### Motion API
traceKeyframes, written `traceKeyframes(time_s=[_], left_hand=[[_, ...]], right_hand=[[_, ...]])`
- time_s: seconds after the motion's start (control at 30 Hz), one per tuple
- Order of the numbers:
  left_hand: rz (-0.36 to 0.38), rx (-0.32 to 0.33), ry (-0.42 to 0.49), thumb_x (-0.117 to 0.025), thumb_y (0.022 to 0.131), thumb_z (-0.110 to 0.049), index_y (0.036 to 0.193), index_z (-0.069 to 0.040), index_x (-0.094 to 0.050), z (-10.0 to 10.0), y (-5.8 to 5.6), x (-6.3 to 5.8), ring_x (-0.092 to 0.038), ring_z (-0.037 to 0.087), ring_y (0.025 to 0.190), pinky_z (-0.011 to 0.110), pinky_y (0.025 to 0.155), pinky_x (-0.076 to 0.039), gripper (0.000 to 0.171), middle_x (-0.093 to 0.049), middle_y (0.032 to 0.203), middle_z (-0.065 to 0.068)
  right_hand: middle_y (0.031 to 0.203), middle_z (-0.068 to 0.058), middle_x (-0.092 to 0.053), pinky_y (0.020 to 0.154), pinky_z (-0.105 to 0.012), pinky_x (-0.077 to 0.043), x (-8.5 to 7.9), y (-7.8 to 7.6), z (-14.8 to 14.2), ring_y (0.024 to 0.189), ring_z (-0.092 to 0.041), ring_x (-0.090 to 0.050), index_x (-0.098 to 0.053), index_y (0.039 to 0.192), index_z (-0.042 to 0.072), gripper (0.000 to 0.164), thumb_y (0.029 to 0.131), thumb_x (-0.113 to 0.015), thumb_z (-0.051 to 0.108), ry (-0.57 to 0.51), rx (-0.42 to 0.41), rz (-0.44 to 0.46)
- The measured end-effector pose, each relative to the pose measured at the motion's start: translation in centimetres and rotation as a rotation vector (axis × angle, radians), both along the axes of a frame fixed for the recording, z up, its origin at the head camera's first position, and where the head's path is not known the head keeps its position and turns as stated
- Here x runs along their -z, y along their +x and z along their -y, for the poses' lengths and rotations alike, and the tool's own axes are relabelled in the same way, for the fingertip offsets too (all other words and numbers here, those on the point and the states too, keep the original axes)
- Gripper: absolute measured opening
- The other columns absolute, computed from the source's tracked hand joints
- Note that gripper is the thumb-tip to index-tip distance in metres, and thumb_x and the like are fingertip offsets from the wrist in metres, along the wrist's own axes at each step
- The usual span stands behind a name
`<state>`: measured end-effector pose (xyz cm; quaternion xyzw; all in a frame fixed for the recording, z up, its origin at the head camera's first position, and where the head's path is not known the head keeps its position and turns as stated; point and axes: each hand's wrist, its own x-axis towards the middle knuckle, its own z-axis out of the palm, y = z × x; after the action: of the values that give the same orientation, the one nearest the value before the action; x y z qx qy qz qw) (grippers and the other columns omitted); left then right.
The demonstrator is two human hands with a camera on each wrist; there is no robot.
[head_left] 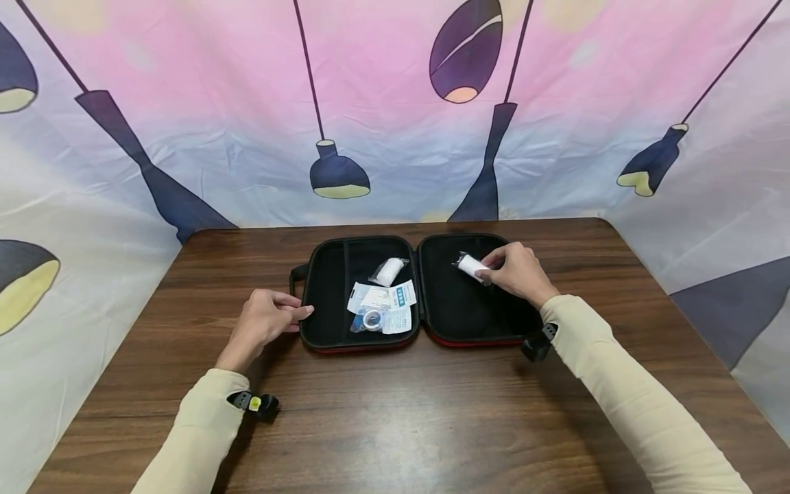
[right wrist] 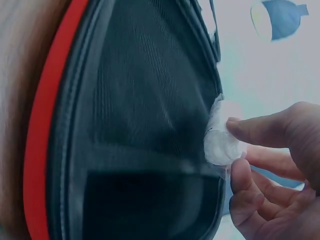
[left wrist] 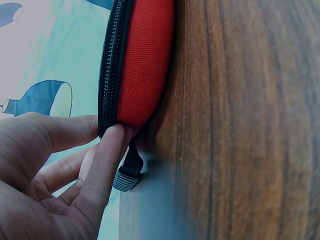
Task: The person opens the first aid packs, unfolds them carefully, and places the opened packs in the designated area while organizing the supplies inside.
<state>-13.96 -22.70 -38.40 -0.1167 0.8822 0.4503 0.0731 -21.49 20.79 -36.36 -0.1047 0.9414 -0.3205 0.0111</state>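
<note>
A white wrapped roll (head_left: 472,267) is over the right half of an open black case (head_left: 327,302) with red outer sides, pinched between the thumb and fingers of the right hand (head_left: 520,274); the left hand (head_left: 264,321) grips the case's left edge between thumb and fingers, near the handle (head_left: 299,273); in the left half lie a second wrapped roll (head_left: 389,272), paper packets (head_left: 397,320) and a white ring (head_left: 372,320); a wooden table (head_left: 382,425) bears the case; behind hangs a lamp-patterned cloth (head_left: 247,158).
</note>
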Motion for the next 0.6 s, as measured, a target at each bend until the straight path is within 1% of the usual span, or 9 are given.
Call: traceKeyframes(time_s=[0.2,0.33,0.5,0.6], left_hand=[[-0.001,0.003,0.009,-0.076,0.093,-0.025,0.119,0.006,-0.069,0.0,0.1,0.0,-0.075,0.023,0.083,0.036,0.075,-0.062,0.041,-0.069,0.115,0.025],[-0.003,0.005,0.009,-0.076,0.093,-0.025,0.119,0.006,-0.069,0.0,0.1,0.0,-0.075,0.022,0.083,0.036,0.075,-0.062,0.04,-0.07,0.112,0.023],[-0.005,0.004,0.007,-0.076,0.093,-0.025,0.119,0.006,-0.07,0.0,0.2,0.0,-0.075,0.022,0.082,0.036,0.075,-0.062,0.04,-0.072,0.108,0.021],[-0.007,0.002,0.006,-0.076,0.093,-0.025,0.119,0.005,-0.07,0.0,0.1,0.1,-0.075,0.023,0.082,0.036,0.075,-0.062,0.04,-0.072,0.108,0.021]], right_hand=[[0.098,-0.018,-0.073,0.079,-0.047,-0.053,0.6,-0.6,-1.6,0.089,-0.033,-0.065,-0.077,0.105,-0.002,0.027,0.091,-0.076,0.022,0.011,0.084,-0.029],[0.099,-0.02,-0.073,0.082,-0.051,-0.052,0.9,-0.8,-2.4,0.09,-0.036,-0.065,-0.076,0.105,-0.003,0.029,0.092,-0.076,0.023,0.008,0.134,-0.041],[0.101,-0.023,-0.072,0.087,-0.056,-0.05,1.2,-1.1,-2.6,0.093,-0.039,-0.064,-0.075,0.105,-0.005,0.031,0.092,-0.076,0.024,-0.003,0.185,-0.049],[0.101,-0.023,-0.072,0.09,-0.059,-0.048,1.4,-1.3,-2.6,0.095,-0.04,-0.064,-0.075,0.105,-0.006,0.033,0.092,-0.076,0.024,0.009,0.205,-0.065]])
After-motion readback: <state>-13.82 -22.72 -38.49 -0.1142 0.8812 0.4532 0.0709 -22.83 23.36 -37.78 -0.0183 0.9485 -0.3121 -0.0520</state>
